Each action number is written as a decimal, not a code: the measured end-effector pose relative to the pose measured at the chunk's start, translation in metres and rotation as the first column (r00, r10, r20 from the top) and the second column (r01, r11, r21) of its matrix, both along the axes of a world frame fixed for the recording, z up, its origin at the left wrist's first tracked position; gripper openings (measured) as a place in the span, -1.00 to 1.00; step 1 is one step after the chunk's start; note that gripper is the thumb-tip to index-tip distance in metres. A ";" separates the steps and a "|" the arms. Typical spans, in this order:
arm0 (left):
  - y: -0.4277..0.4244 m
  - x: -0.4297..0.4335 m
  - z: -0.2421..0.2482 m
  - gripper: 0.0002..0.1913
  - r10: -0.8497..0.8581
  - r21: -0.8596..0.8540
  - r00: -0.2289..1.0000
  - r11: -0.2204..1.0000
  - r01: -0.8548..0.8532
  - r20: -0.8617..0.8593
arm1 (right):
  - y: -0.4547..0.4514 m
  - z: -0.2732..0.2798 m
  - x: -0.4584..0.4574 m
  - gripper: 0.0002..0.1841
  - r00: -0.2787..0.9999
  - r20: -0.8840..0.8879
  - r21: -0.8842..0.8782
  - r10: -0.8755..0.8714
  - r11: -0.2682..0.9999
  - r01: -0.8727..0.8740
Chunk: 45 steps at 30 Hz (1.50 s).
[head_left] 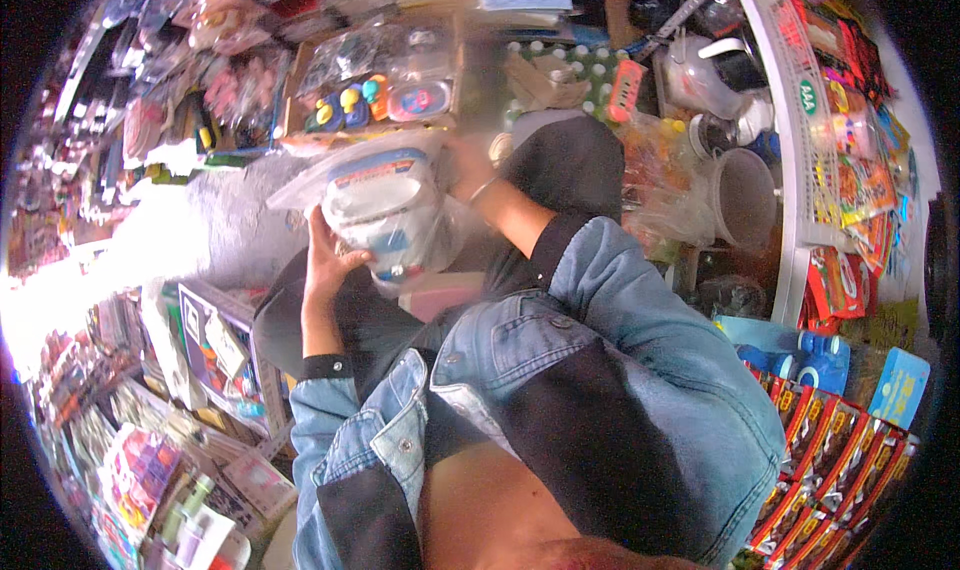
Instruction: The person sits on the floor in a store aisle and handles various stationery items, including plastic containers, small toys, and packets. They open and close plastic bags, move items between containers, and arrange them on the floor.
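A clear plastic bag (pixel 427 221) of white plastic containers or packs is held above my lap, tilted. Through its film show a white oval shape (pixel 373 198) and printed blue and orange patches. My left hand (pixel 326 258) grips the lower left side, its thumb across the front and its fingers along the edge. At the upper right side, my right hand (pixel 469 168) holds the bag; motion blurs its fingers. Just beyond the bag stands an open cardboard box (pixel 300 123) with small toy-like bottles (pixel 350 108) and a clear-lidded oval container (pixel 418 101).
Capped green bottles (pixel 536 48) stand ahead, beside a red-orange packet (pixel 626 89). A white bucket (pixel 742 195) is at the right, next to a metal shelf post (pixel 787 119). Red snack packets (pixel 817 457) fill the lower right. Bagged goods (pixel 240 82) crowd the left.
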State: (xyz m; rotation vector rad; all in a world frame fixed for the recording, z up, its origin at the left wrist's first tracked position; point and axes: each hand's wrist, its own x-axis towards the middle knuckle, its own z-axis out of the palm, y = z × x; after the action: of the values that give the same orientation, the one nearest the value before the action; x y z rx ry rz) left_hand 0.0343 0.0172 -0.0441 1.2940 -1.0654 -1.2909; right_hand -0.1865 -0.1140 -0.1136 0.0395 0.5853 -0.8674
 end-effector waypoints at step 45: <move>-0.010 0.017 0.018 -0.46 0.550 0.143 0.793 0.835 -0.532 -0.262 | -0.006 -0.049 0.031 -0.78 0.380 -0.716 -0.417 -0.585 -0.077 -0.906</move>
State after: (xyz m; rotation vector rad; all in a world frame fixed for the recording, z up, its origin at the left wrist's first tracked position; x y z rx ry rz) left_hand 0.0515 0.0071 -0.0261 1.2792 -0.3925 -1.0279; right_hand -0.1556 -0.1196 -0.1629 -2.3059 0.7494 -0.5950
